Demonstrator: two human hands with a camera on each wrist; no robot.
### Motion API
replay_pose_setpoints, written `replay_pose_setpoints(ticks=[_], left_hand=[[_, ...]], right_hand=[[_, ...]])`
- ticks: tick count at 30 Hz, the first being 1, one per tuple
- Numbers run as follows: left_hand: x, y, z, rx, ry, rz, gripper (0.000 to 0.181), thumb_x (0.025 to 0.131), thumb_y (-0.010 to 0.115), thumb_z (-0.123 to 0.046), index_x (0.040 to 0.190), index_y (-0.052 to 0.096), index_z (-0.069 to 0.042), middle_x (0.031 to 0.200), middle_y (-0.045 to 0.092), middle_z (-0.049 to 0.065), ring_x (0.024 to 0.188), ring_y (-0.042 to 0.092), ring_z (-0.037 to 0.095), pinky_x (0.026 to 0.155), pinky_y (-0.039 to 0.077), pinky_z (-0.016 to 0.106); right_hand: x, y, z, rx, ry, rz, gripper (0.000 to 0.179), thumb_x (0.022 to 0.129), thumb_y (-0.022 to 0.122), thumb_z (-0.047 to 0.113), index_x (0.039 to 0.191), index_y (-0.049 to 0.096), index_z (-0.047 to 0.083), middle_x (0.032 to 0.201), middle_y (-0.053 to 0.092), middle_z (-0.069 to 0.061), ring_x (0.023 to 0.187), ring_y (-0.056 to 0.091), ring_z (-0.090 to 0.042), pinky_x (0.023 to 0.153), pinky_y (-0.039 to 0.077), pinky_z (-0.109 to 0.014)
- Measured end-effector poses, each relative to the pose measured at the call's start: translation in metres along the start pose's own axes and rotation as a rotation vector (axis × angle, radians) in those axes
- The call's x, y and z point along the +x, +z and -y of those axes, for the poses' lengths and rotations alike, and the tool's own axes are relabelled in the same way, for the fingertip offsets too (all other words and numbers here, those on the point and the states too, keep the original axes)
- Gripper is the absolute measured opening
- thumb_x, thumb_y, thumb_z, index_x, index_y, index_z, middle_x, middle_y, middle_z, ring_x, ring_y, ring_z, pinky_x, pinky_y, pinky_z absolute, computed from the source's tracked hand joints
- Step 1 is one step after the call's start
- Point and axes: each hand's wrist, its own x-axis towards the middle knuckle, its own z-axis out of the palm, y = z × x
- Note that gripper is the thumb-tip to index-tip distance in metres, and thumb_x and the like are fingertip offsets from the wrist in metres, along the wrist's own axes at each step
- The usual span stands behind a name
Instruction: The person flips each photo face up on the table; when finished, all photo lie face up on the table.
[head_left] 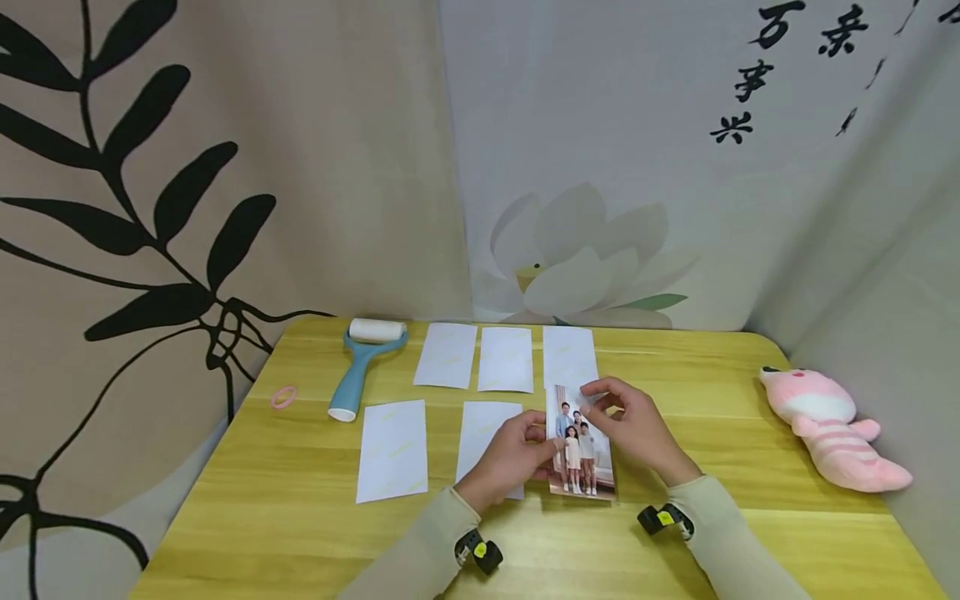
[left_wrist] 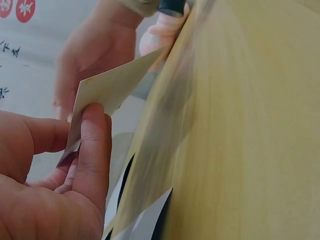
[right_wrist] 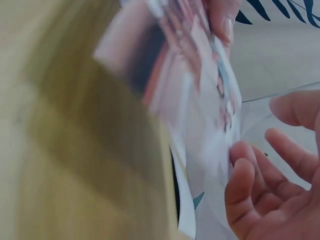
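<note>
In the head view my left hand [head_left: 513,454] pinches the left edge of a family photo print [head_left: 573,458], which shows a group of people. The left wrist view shows the print's pale back [left_wrist: 112,82] between the thumb and fingers, tilted above the table. At the print's upper right corner is my right hand [head_left: 633,421], its fingers loosely bent. Its fingertips [right_wrist: 240,175] come right at the print's edge in the right wrist view, with the other fingers spread apart. White cards [head_left: 392,452] lie about the hands, one of them [head_left: 487,429] partly under the left hand.
A blue-handled roller [head_left: 360,371] with a white drum and a pink ring [head_left: 283,397] lie at the table's left. More white cards [head_left: 445,355] form a back row. A pink plush toy [head_left: 832,425] rests at the right edge. Printed curtains [head_left: 360,167] hang behind the wooden table [head_left: 285,517].
</note>
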Motion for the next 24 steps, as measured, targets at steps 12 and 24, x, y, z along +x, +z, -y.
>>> replay_pose_setpoints(ticks=[12,24], left_hand=[[0.007,-0.003,0.001,-0.01,-0.025,-0.043,0.03,0.103,0.068,-0.01,0.131,0.059,-0.001,0.107,0.071,0.015,0.078,0.075,0.02,0.074,0.067,0.04],[0.005,-0.001,0.006,0.072,-0.066,-0.136,0.042,0.101,0.073,-0.016,0.138,0.056,-0.003,0.115,0.065,0.014,0.087,0.069,0.021,0.075,0.066,0.038]], right_hand=[[-0.017,-0.013,-0.019,0.008,0.074,-0.022,0.047,0.1,0.074,0.018,0.143,0.057,0.005,0.127,0.064,-0.018,0.094,0.065,-0.022,0.073,0.058,-0.025],[-0.025,-0.011,-0.025,0.161,0.175,0.067,0.054,0.101,0.07,0.005,0.149,0.048,0.001,0.101,0.067,-0.019,0.07,0.067,-0.019,0.06,0.061,-0.034]])
